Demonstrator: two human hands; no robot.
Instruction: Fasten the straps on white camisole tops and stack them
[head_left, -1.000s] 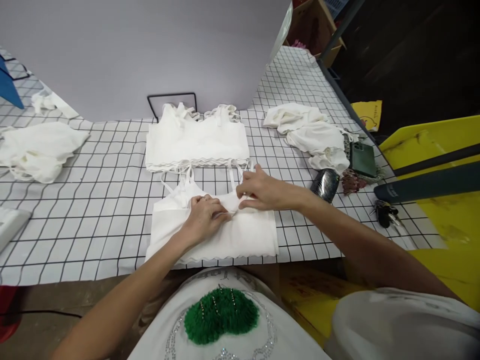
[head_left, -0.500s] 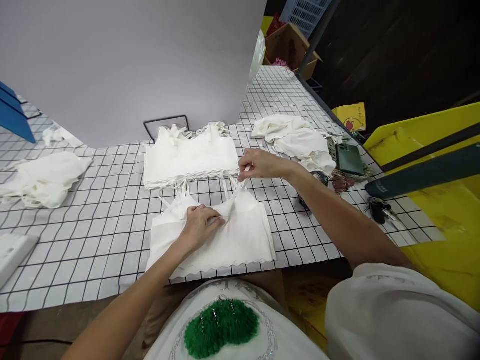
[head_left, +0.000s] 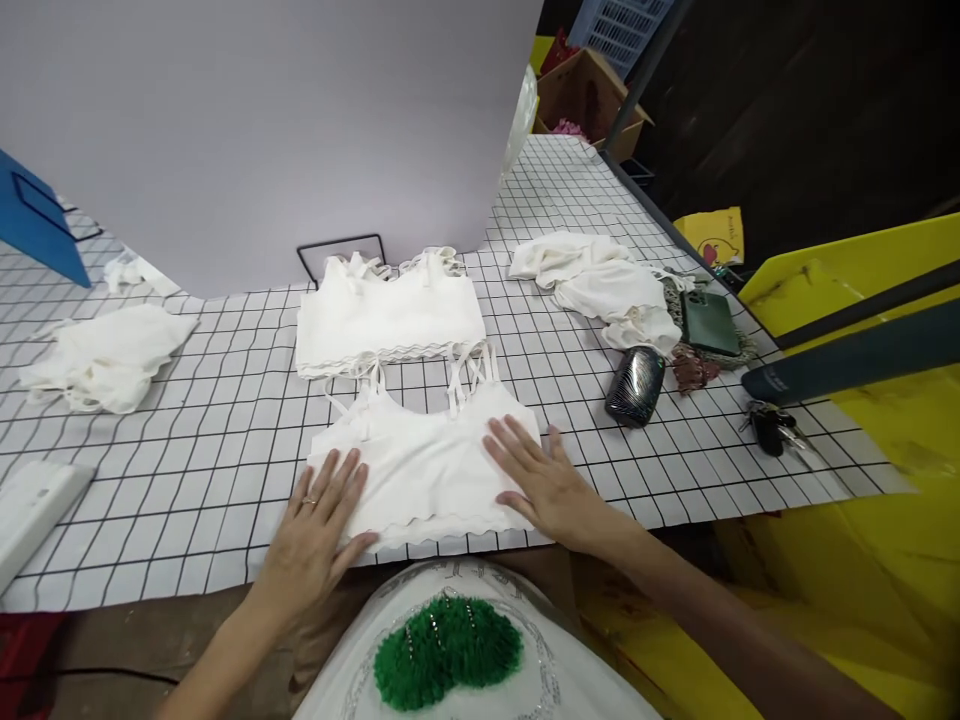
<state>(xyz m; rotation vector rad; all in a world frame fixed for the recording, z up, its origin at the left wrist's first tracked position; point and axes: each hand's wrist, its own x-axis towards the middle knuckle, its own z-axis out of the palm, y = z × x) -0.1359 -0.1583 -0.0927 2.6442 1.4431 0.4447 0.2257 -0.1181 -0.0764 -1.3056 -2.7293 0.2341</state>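
Observation:
A white strappy camisole top (head_left: 427, 465) lies spread near the table's front edge, its thin straps pointing away from me and its scalloped hem towards me. My left hand (head_left: 311, 540) rests on its left side, palm down with fingers stretched out. Flat on the right side of the top is my right hand (head_left: 544, 485), fingers spread. Neither hand grips anything. Just beyond the straps sits a neat stack of similar white tops (head_left: 390, 315), with scalloped hems showing in layers.
A crumpled white garment pile (head_left: 112, 355) lies left, another white garment heap (head_left: 600, 280) right. Near the right are a dark patterned oval object (head_left: 636, 387), a green phone (head_left: 711, 322), keys (head_left: 776, 430) and a dark bottle (head_left: 825, 360). A large grey-white panel (head_left: 300, 130) stands behind the stack.
My right hand has let go of the strap and come down onto the top's right side. My left hand has moved left and towards me. The top now lies flatter.

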